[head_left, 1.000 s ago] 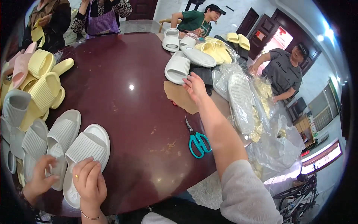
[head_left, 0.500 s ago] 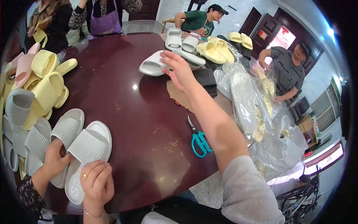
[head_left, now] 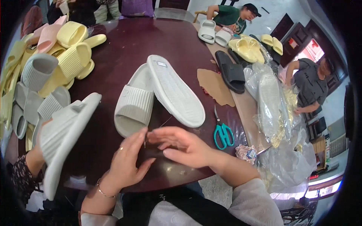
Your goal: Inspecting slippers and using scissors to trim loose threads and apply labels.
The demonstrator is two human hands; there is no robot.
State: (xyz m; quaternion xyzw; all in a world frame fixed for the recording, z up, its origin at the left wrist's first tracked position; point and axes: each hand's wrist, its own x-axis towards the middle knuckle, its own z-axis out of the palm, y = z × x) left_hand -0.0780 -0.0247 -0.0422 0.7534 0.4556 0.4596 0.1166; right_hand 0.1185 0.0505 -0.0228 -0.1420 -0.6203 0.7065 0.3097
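Note:
My left hand (head_left: pixel 130 162) is over the near edge of the table, fingers stretched together and thumb apart. Opposite it, my right hand (head_left: pixel 183 147) has curved fingers and a spread thumb. The fingertips of both meet just below a grey-white ribbed slide slipper (head_left: pixel 134 101), which lies strap up. A thin strand shows around the fingertips; whether it is held I cannot tell. Leaning against that slipper is a second slipper (head_left: pixel 175 90), sole up, with a small label near its far end. At left, a co-worker's hand (head_left: pixel 34 162) is inside the strap of a tilted white slipper (head_left: pixel 71 139).
Yellow, pink and grey slippers (head_left: pixel 71 62) are heaped at left. Teal-handled scissors (head_left: pixel 223 135) lie at right, near torn cardboard (head_left: pixel 215 86) and a black slipper (head_left: pixel 230 71). Bagged slippers (head_left: pixel 269 105) line the right edge. Two people sit or stand beyond.
My right hand has come back from the far slipper, and my left hand has left the slippers at left. Two slippers now lie before me. The co-worker has raised a slipper; the view has shifted.

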